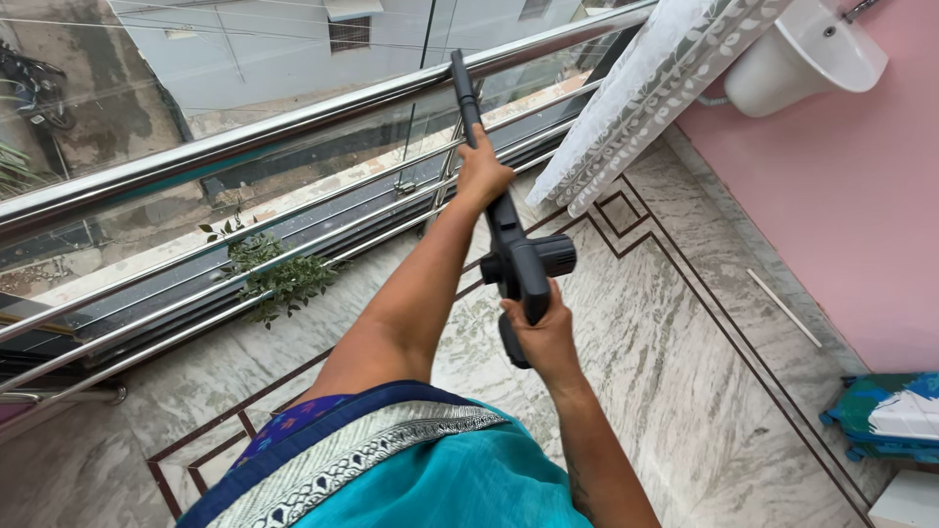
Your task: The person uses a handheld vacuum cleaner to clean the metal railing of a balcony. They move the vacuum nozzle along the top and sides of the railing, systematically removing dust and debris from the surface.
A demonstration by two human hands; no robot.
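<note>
Plainly, both sets of fingers are clenched on one long black tool (513,249); the left hand (482,171) wraps the slim barrel high up, near the steel railing (293,127), while the right hand (543,332) grips the thick handle at the lower end, just under the round knob on the tool's side; the tool runs slantwise between them, its thin tip lying across the top rail, held up in the air over the marble floor (685,372). It looks rigid and hard-shelled, probably plastic and metal, with most of its weight likely near the bulky middle; so a hold split between handle and barrel seems the steady one, since the smooth barrel alone could slip or twist. A small green plant (279,279) pokes through the lower rails; a white patterned curtain (646,88) hangs at the right, beside a white basin (802,54) on the pink wall (841,196). At the floor's right edge lies a soft blue-green packet (885,416) with a white panel, its markings too small to tell; a white box corner (910,504) sits just below.
</note>
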